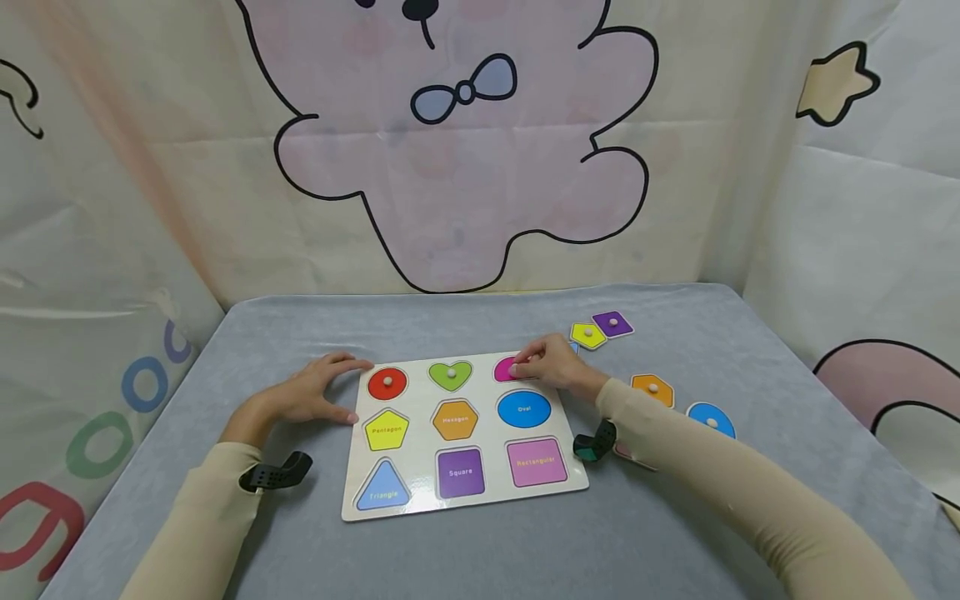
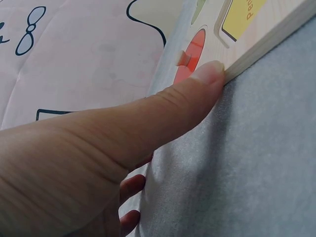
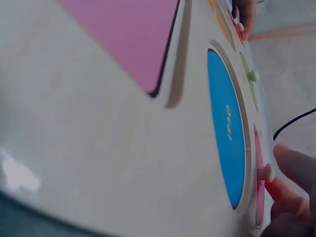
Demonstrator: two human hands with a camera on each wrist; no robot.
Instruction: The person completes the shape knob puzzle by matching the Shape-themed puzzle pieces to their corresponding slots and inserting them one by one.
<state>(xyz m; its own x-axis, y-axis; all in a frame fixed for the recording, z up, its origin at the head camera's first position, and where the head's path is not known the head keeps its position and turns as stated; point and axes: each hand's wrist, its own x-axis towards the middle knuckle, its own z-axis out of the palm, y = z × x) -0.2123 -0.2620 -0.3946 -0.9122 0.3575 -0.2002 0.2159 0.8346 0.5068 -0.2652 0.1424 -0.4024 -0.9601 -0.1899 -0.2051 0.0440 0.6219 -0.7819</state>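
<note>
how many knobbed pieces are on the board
3: the red circle top left, the green heart top middle, and the pink piece top right, with the right hand at its knob.

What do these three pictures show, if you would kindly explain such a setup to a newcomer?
There is no machine; a person works bare-handed. The wide picture comes from a head camera; the close ones, from a camera on each wrist. On the grey cloth lies a white shape board; to its right lie loose pieces, including a yellow pentagon and an orange hexagon. The left hand touches the board's left edge. The right hand is at the knob of a pink piece; whether it pinches it is unclear.
</note>
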